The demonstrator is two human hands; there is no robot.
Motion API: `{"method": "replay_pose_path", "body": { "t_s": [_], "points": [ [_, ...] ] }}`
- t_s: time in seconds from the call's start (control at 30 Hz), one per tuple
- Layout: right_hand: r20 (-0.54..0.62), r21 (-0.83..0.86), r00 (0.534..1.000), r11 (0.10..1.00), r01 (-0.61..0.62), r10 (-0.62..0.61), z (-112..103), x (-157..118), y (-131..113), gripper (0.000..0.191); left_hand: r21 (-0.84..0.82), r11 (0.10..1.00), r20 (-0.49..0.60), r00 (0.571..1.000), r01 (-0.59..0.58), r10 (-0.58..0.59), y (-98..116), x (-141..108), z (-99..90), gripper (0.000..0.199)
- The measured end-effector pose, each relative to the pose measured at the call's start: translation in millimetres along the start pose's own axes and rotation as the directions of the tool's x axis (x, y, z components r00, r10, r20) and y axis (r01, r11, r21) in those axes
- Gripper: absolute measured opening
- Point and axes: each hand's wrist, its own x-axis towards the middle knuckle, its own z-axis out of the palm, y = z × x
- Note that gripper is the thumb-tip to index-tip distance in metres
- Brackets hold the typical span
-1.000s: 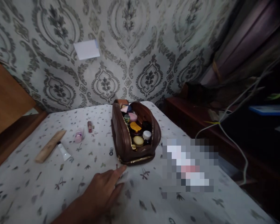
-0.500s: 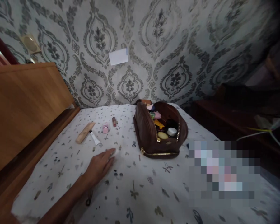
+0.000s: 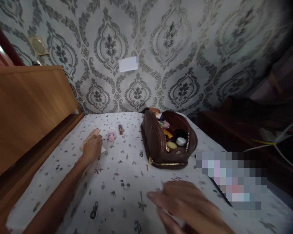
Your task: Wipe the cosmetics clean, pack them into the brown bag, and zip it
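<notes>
One white tube [image 3: 103, 149] under the left hand [image 3: 93, 148], likely light, squeezable: pinch its tail. Fingers gripping? Can't tell, right hand [image 3: 183, 199] either.

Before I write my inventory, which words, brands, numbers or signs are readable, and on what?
No text can be read.
Pink container: markings too small, blurred.
White tube, partly hidden by the left hand: unreadable.
White lid, yellow lid in the bag: none legible.
Paper on the wall: none legible.
Pixelated patch: unreadable.

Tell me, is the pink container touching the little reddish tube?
Apart: the head view shows white patterned cloth between the pink container and the little reddish tube.
</notes>
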Motion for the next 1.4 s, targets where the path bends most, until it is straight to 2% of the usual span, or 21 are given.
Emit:
{"method": "replay_pose_path", "body": {
  "t_s": [0.1, 0.13, 0.2, 0.27, 0.33, 0.37, 0.43, 0.47, 0.53, 0.6, 0.7, 0.77, 0.87, 0.93, 1.0, 1.07, 1.1, 1.17, 1.23, 1.3, 1.4],
  "points": [
    [0.002, 0.112, 0.999, 0.993, -0.041, 0.041, 22.5, 41.3, -1.4, 0.023, 0.023, 0.999, 0.067, 0.997, 0.042, -0.043, -3.1, 9.2, 6.9, 0.037],
    [0.06, 0.171, 0.995, 0.982, -0.084, 0.075, 32.4, 46.6, 1.7, 0.022, 0.023, 0.999, 0.092, 0.994, 0.049, -0.051, -4.5, 11.1, 9.1, 0.037],
    [0.148, 0.273, 0.967, 0.932, -0.24, 0.206, 52.8, 49.2, 11.7, 0.024, 0.014, 0.998, 0.122, 0.991, 0.059, -0.061, -8.5, 14.2, 13.1, 0.038],
    [0.206, 0.343, 0.912, 0.847, -0.406, 0.354, 72.8, 47.2, 23.6, 0.024, 0.003, 0.998, 0.143, 0.987, 0.068, -0.068, -14.6, 17.1, 17.0, 0.037],
    [0.249, 0.436, 0.852, 0.732, -0.524, 0.461, 92.5, 44.4, 35.3, 0.023, -0.015, 0.997, 0.135, 0.988, 0.074, -0.072, -21.9, 19.4, 22.0, 0.039],
    [0.28, 0.503, 0.813, 0.644, -0.577, 0.51, 102.2, 42.8, 40.7, 0.023, -0.042, 0.996, 0.114, 0.991, 0.081, -0.076, -25.2, 20.0, 24.9, 0.04],
    [0.392, 0.632, 0.729, 0.412, -0.656, 0.56, 121.0, 38.6, 50.2, 0.032, -0.175, 0.981, 0.029, 0.996, 0.089, -0.085, -28.1, 18.4, 30.7, 0.041],
    [0.424, 0.679, 0.708, 0.319, -0.662, 0.565, 129.4, 35.9, 54.2, 0.042, -0.269, 0.959, -0.022, 0.995, 0.086, -0.096, -26.4, 15.6, 33.0, 0.041],
    [0.433, 0.752, 0.691, 0.19, -0.631, 0.579, 143.3, 29.5, 60.1, 0.066, -0.462, 0.88, -0.113, 0.977, 0.109, -0.181, -14.6, 5.1, 35.2, 0.044],
    [0.419, 0.796, 0.681, 0.118, -0.594, 0.601, 152.0, 23.4, 63.1, 0.085, -0.628, 0.775, -0.154, 0.965, 0.071, -0.214, 8.3, -11.7, 33.4, 0.046],
    [0.397, 0.844, 0.666, 0.033, -0.535, 0.632, 154.6, 18.6, 64.0, 0.092, -0.779, 0.626, -0.089, 0.995, -0.043, -0.042, 52.1, -40.6, 26.2, 0.036],
    [0.387, 0.866, 0.681, 0.008, -0.5, 0.622, 151.0, 18.8, 64.4, 0.087, -0.806, 0.589, -0.081, 0.997, -0.058, -0.014, 77.3, -55.0, 21.0, 0.037],
    [0.376, 0.865, 0.715, 0.052, -0.498, 0.589, 142.8, 20.6, 67.7, 0.071, -0.818, 0.569, -0.124, 0.992, -0.08, -0.039, 98.3, -62.7, 13.8, 0.058],
    [0.364, 0.848, 0.708, 0.099, -0.52, 0.605, 138.4, 21.0, 71.1, 0.065, -0.815, 0.568, -0.152, 0.988, -0.11, -0.027, 100.9, -60.5, 7.8, 0.067],
    [0.348, 0.814, 0.682, 0.153, -0.56, 0.644, 135.2, 20.7, 73.8, 0.061, -0.808, 0.581, -0.115, 0.993, -0.095, 0.002, 97.8, -56.1, 0.6, 0.061],
    [0.287, 0.755, 0.674, 0.273, -0.597, 0.681, 130.9, 20.6, 74.8, 0.049, -0.796, 0.602, -0.068, 0.998, -0.062, 0.013, 92.5, -51.9, -6.4, 0.044],
    [0.225, 0.705, 0.689, 0.373, -0.604, 0.689, 127.6, 20.7, 74.5, 0.04, -0.788, 0.613, -0.063, 0.998, -0.057, 0.011, 89.8, -50.0, -9.3, 0.042],
    [0.085, 0.543, 0.757, 0.607, -0.581, 0.648, 118.9, 21.2, 73.0, 0.022, -0.774, 0.63, -0.076, 0.997, -0.062, 0.004, 85.4, -46.6, -13.1, 0.049],
    [0.045, 0.351, 0.835, 0.774, -0.527, 0.548, 109.9, 21.4, 71.6, 0.022, -0.777, 0.629, -0.043, 0.999, -0.037, 0.006, 81.6, -43.3, -14.4, 0.056],
    [0.08, 0.221, 0.869, 0.841, -0.493, 0.488, 104.6, 20.4, 71.4, 0.026, -0.807, 0.59, 0.049, 0.999, 0.031, 0.015, 77.3, -40.2, -13.9, 0.059],
    [0.122, 0.138, 0.884, 0.874, -0.466, 0.452, 106.0, 17.2, 72.8, 0.03, -0.86, 0.478, 0.231, 0.972, 0.179, 0.053, 68.7, -37.2, -10.3, 0.059]
  ]
}}
